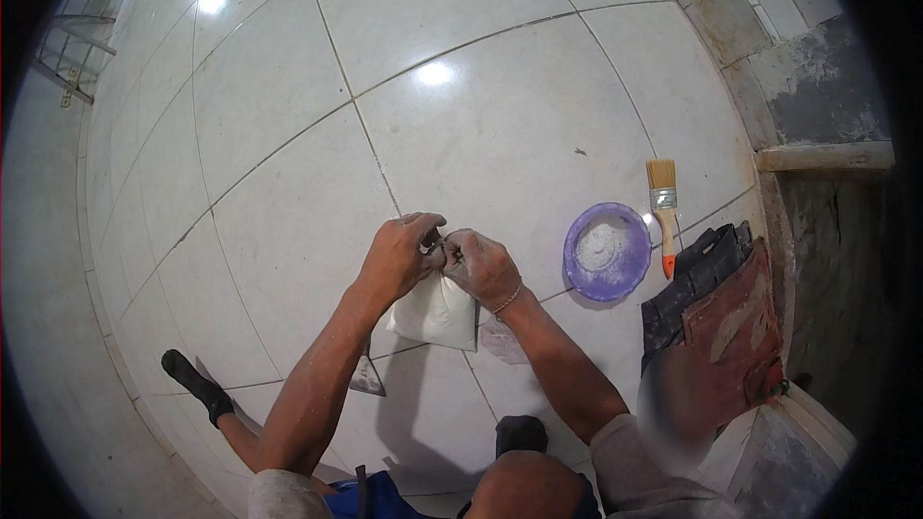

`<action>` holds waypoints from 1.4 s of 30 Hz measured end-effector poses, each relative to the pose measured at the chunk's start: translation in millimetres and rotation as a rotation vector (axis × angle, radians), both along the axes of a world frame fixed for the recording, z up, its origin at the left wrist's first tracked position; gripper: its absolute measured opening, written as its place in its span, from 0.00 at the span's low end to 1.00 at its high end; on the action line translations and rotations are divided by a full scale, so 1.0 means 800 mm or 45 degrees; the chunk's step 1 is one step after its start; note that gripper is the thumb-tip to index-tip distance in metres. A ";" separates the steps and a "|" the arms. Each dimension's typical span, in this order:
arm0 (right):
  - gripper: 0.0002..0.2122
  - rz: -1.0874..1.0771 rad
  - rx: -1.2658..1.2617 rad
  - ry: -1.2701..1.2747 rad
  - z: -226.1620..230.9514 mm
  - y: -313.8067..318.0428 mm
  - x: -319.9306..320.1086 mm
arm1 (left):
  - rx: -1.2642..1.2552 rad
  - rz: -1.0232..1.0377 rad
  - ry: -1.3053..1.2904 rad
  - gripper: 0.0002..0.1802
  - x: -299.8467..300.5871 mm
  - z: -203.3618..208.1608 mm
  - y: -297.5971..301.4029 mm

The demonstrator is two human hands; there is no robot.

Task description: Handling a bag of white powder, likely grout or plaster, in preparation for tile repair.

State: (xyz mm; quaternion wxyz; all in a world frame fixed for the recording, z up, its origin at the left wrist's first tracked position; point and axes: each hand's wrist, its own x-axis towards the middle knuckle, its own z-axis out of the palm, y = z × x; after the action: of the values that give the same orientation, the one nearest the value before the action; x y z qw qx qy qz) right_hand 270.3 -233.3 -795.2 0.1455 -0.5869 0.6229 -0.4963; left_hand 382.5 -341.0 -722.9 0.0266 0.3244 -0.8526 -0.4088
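A clear plastic bag of white powder (435, 315) hangs or rests upright just above the tiled floor, between my forearms. At its gathered top, my left hand (402, 252) is closed, its fingers curled and pinching. Close against it on the right, my right hand (484, 269) pinches the same bag top, a thin bracelet around its wrist. The fingertips partly hide the bag's neck, so I cannot tell whether it is tied. Beside my left forearm lies a flat, triangular metal blade (367, 379), like a scraper's, with its handle hidden.
To the right stands a purple bowl (574, 264) with white powder in it. A flat paintbrush (662, 200) with an orange-tipped handle lies beside it. Dark and reddish cloth (726, 327) is heaped by the right wall. A metal rack (85, 34) stands far left.
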 end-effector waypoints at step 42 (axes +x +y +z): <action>0.12 0.072 0.043 -0.272 0.009 0.006 -0.008 | 0.129 -0.280 -0.171 0.12 0.004 0.003 -0.027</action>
State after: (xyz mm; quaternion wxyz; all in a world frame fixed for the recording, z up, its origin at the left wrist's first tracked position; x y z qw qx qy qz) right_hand 264.3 -228.7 -787.9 0.2349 -0.5454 0.5954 -0.5413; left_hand 385.4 -362.5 -720.7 -0.0917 0.2565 -0.8612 -0.4291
